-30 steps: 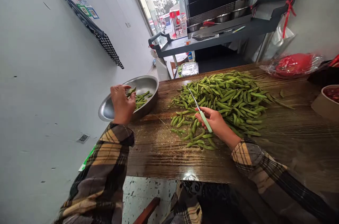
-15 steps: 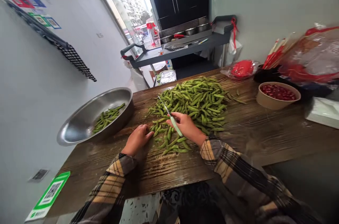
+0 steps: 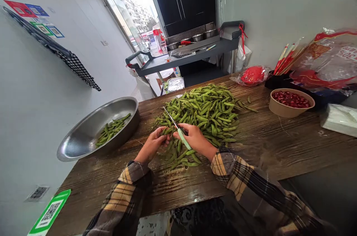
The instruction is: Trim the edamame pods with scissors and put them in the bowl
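My left hand (image 3: pixel 153 143) is closed in a pinch on a green soybean pod (image 3: pixel 167 130), just left of my right hand. My right hand (image 3: pixel 195 138) grips a pair of scissors (image 3: pixel 184 140) by its pale green handle, with the slim metal blades pointing up and left, away from me. The tips rest in view over the left edge of a large heap of soybean pods (image 3: pixel 206 107). A few loose pods (image 3: pixel 186 159) lie on the table below both hands. My right fingers partly hide the handle.
A wide steel bowl (image 3: pixel 76 130) with some pods stands tilted-looking at the left. On the right are a paper bowl of dark red pieces (image 3: pixel 288 110), a tissue pack (image 3: pixel 340 117), a red wrapped bundle (image 3: pixel 253 75) and plastic bags (image 3: pixel 334 57). A grey cart (image 3: pixel 192 55) stands beyond the wooden table (image 3: pixel 251 154).
My left hand has risen from the table and moved right, and now pinches a pod near the scissors. My right hand still holds the scissors at about the same place.
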`<state>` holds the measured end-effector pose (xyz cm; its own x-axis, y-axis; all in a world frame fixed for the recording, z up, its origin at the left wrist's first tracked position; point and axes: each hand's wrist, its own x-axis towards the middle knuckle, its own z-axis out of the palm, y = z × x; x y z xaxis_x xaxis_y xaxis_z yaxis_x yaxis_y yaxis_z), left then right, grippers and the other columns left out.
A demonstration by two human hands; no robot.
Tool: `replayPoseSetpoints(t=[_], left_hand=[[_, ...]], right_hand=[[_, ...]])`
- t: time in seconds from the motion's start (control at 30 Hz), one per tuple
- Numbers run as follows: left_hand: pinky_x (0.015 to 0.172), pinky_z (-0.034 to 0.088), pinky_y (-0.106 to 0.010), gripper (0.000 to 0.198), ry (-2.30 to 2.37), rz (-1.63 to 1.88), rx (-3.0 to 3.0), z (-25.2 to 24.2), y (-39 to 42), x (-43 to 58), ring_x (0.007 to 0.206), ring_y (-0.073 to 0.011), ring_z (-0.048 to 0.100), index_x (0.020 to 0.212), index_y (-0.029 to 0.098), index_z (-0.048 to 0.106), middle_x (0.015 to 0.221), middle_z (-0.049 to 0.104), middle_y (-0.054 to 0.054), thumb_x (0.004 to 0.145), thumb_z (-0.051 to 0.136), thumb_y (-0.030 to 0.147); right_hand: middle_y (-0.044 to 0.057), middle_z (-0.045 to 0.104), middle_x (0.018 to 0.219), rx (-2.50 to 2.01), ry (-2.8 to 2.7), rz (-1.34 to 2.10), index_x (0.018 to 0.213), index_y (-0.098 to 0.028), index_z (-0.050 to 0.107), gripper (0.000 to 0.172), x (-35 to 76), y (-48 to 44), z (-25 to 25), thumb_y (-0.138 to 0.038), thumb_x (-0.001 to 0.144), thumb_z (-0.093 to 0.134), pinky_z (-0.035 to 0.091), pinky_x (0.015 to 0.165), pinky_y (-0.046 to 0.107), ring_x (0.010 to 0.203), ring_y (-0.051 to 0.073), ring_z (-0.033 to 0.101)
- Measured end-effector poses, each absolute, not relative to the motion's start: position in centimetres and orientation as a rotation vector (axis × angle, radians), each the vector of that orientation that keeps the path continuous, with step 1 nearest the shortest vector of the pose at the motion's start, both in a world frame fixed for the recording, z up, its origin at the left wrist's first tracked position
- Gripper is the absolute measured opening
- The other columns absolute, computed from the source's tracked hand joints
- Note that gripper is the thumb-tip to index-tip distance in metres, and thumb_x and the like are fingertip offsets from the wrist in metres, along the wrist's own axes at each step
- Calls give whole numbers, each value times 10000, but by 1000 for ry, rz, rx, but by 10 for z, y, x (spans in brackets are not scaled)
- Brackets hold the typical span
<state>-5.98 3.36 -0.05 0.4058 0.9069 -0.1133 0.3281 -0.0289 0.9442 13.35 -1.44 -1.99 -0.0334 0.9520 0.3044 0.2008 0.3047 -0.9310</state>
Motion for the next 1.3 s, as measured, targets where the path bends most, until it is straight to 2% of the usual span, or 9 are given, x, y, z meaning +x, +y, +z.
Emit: replayPoseSetpoints(t=[0.13, 0.2, 0.33, 0.53, 0.73, 0.87, 0.97, 1.1, 1.3], left_hand=[[452, 332, -177, 244, 984, 892, 1317, 12, 30, -56, 520, -67, 461, 852, 174, 515, 699, 546, 30, 770, 669, 345], [427, 301, -171, 270, 942, 924, 1293, 14, 28, -54, 485, -53, 429, 796, 170, 493, 674, 538, 31, 790, 665, 379], [442, 308, -176, 282, 863, 971, 1298, 9, 27, -54, 486, -52, 424, 812, 166, 513, 678, 552, 21, 814, 645, 415], [424, 217, -183, 267, 880, 1017, 1353, 5, 17, -62, 451, -50, 297, 873, 185, 511, 583, 437, 64, 874, 565, 447], [448, 251, -209, 276, 927, 1002, 1489, 8, 10, -66, 447, -69, 314, 880, 196, 506, 549, 416, 68, 904, 499, 471], [465, 301, -225, 293, 938, 916, 1587, 3, 9, -66, 445, -71, 378, 820, 191, 495, 598, 472, 48, 909, 483, 470], [480, 329, -229, 308, 918, 850, 1637, 0, 9, -67, 473, -74, 421, 790, 184, 474, 680, 521, 26, 915, 463, 466], [516, 325, -226, 359, 939, 838, 1751, 4, 9, -69, 530, -81, 380, 706, 183, 419, 629, 429, 40, 924, 434, 467], [531, 315, -227, 422, 952, 806, 1778, 10, 7, -68, 562, -84, 352, 663, 189, 374, 628, 400, 39, 896, 445, 534]], right_hand=[[38, 681, 805, -1106, -1450, 926, 1092, -129, 692, 452, 133, -13, -25, -467, 797, 640, 452, 629, 257, 717, 172, 590], [34, 660, 770, -1124, -1442, 989, 1131, -115, 672, 488, 133, -14, -26, -467, 795, 636, 458, 617, 263, 696, 170, 579], [22, 637, 766, -1153, -1494, 1038, 1176, -121, 646, 524, 135, -18, -26, -456, 774, 660, 474, 644, 275, 680, 158, 558], [27, 682, 813, -1240, -1621, 1050, 1215, -168, 643, 538, 137, -26, -24, -412, 738, 700, 505, 680, 291, 717, 178, 604], [29, 687, 830, -1338, -1724, 1094, 1268, -140, 604, 592, 140, -29, -20, -388, 738, 701, 502, 695, 299, 716, 178, 598], [48, 690, 856, -1366, -1804, 1101, 1285, -96, 589, 601, 139, -31, -16, -391, 768, 671, 501, 708, 312, 741, 191, 603], [73, 718, 963, -1355, -1850, 1062, 1273, -107, 606, 575, 139, -32, -13, -378, 771, 674, 507, 775, 330, 831, 218, 641], [113, 695, 1164, -1349, -1902, 965, 1258, -117, 625, 574, 141, -31, -13, -366, 747, 703, 491, 895, 381, 1007, 274, 646], [132, 664, 1238, -1328, -1936, 912, 1281, -116, 609, 601, 141, -30, -16, -325, 728, 717, 483, 941, 416, 1090, 302, 627]])
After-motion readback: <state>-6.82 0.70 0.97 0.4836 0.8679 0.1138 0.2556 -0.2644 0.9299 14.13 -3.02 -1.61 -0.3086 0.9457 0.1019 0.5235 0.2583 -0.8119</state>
